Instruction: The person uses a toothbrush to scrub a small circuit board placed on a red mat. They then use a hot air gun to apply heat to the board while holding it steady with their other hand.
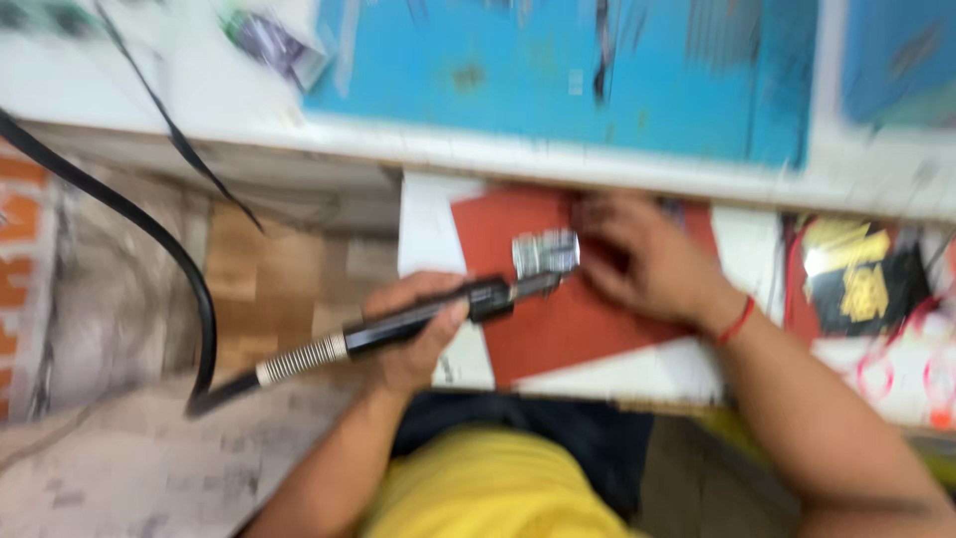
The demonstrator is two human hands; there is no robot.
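In the head view, everything is blurring from motion. The left hand [413, 334] is wrapping its fingers around a black hot-air tool [438, 312], nozzle over a red mat [558, 319]. The right hand [637, 259] is pressing curled fingers beside a small silvery part [545, 251], its details unreadable. The cable [149, 239] is running out of frame.

A black package [862, 271] with yellow print lies at the right, on a white surface past the red mat. At the top left, on the white shelf, sits a blurred packet [274, 45], purple, green and white.
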